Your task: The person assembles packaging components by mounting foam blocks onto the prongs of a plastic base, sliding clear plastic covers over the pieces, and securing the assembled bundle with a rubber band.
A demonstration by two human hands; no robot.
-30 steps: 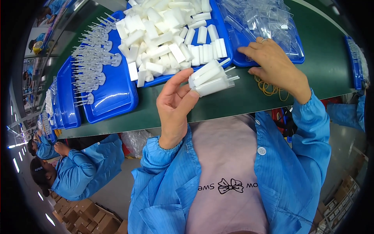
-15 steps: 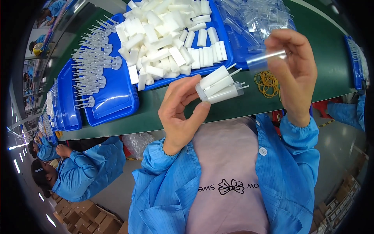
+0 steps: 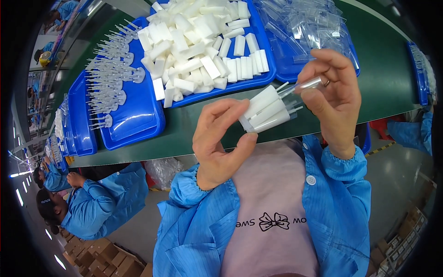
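Observation:
My left hand (image 3: 220, 141) grips the base of a clear plastic holder (image 3: 251, 124) between thumb and fingers. White foam blocks (image 3: 266, 104) sit in the holder side by side, with thin white rods poking out among them toward the right. At least one of the blocks is covered by a clear sleeve. In my right hand (image 3: 334, 99), pinched between thumb and fingers, is a clear plastic tube (image 3: 310, 85). Its near end meets or overlaps the tip of the upper rod; exact contact cannot be made out.
Ahead, a blue tray (image 3: 272, 76) carries heaped white foam blocks (image 3: 194, 46). Right of it, another holds clear tubes (image 3: 300, 27). At left, a blue tray (image 3: 134, 131) bears rows of spiky clear-white holders (image 3: 108, 74). A co-worker in a blue smock (image 3: 106, 198) sits at left.
My right hand has come left and slightly down, bringing the tube to the foam-filled holder. My left hand has shifted a little right and down. The yellow rubber bands are now hidden.

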